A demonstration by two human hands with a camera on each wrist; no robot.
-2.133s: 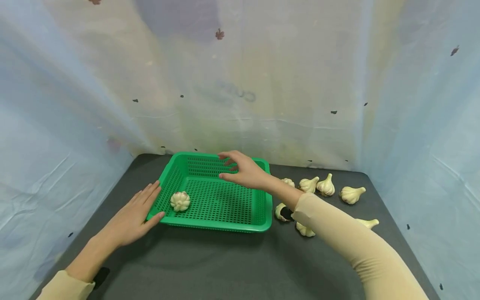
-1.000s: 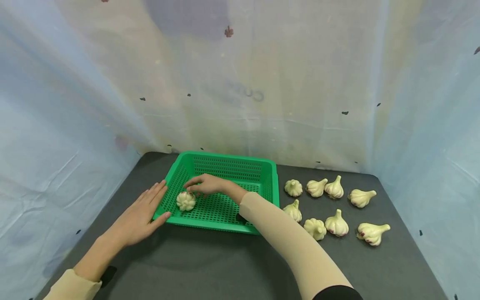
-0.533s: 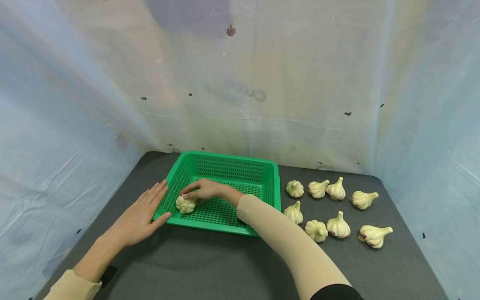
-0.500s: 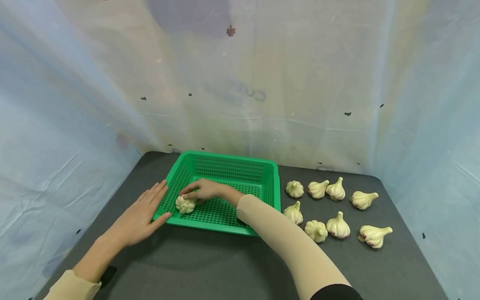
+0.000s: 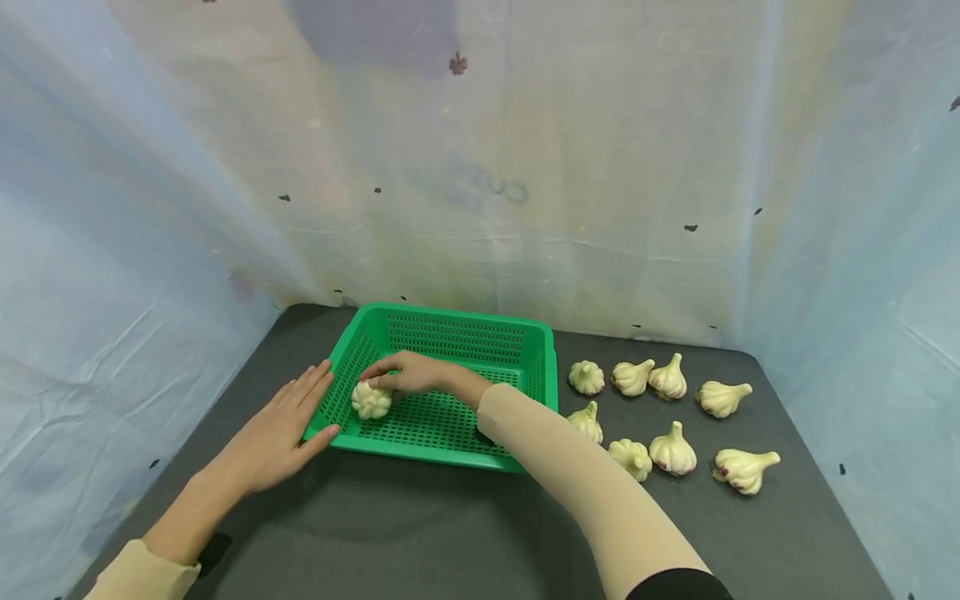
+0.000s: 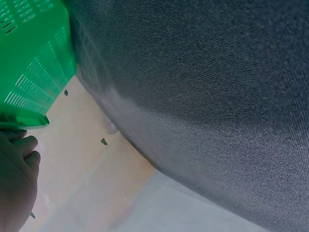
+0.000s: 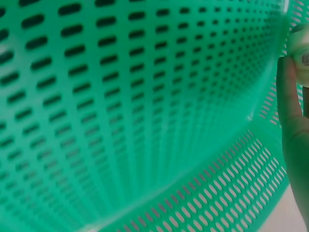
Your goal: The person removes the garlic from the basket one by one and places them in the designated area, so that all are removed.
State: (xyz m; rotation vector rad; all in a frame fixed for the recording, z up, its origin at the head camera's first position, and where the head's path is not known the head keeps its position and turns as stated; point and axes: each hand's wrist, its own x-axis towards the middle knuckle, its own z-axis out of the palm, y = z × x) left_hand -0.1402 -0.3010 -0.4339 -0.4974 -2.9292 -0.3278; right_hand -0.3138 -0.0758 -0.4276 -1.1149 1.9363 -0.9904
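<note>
A green perforated plastic basket (image 5: 442, 460) stands on the dark table. Inside its left end is a white garlic bulb (image 5: 371, 402), which my right hand (image 5: 412, 372) grips from the far right side with thumb and fingers. In the right wrist view the garlic bulb (image 7: 300, 53) shows at the right edge, pinched by the fingers (image 7: 288, 92). My left hand (image 5: 273, 433) rests with straight fingers against the basket's left rim. The left wrist view catches that hand (image 6: 17, 179) beside the basket wall (image 6: 38, 63).
Several garlic bulbs (image 5: 672, 450) lie in two loose rows right of the basket, the nearest partly behind my right sleeve (image 5: 577, 467). A pale plastic sheet (image 5: 480, 167) hangs around the table (image 5: 420, 533) at the back and sides.
My right hand reached left and down inside the basket, took hold of the garlic bulb, and has since risen slightly with it. The left hand stays at the rim.
</note>
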